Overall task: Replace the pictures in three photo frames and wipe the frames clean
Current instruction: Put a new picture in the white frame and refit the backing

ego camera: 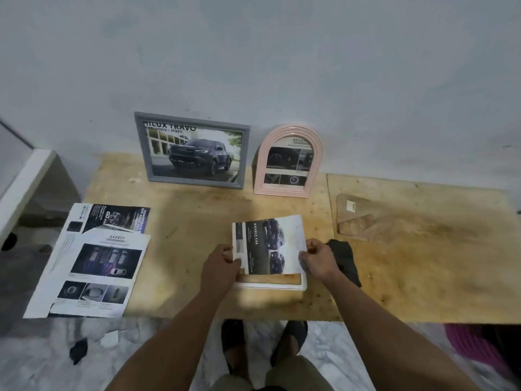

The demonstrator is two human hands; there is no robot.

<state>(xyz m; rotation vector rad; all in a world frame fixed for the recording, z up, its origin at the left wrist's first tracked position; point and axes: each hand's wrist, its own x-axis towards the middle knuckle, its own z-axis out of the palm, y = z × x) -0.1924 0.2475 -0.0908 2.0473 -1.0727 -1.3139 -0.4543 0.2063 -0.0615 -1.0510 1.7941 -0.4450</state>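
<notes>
Both hands are on the same sheet. The left hand (224,259) pinches the left edge of a printed car picture (267,246), thumb on top and fingers curled beneath, while the right hand (317,258) grips its right edge the same way. The picture is held just above a white frame (272,285) that lies flat near the front edge of the plywood table (408,277); only the frame's near rail and a strip of its brown backing show below the paper.

Just beside the right hand, at about 3 o'clock from it, a dark cloth (345,256) lies crumpled on the table, touching or nearly touching the knuckles. Farther out at 2 o'clock lies a flat arched backing board (363,218) with its stand leg folded against it.

At 12 o'clock from the hands, a pink arched frame (287,162) stands against the wall with a dark picture in it. To its left, at 11 o'clock, a grey rectangular frame (193,150) leans on the wall, showing a dark pickup truck.

At 9 o'clock, well apart from the hands, loose brochure pages (93,266) overlap at the table's left corner, the top one headed "SAFETY", hanging slightly past the edge.
</notes>
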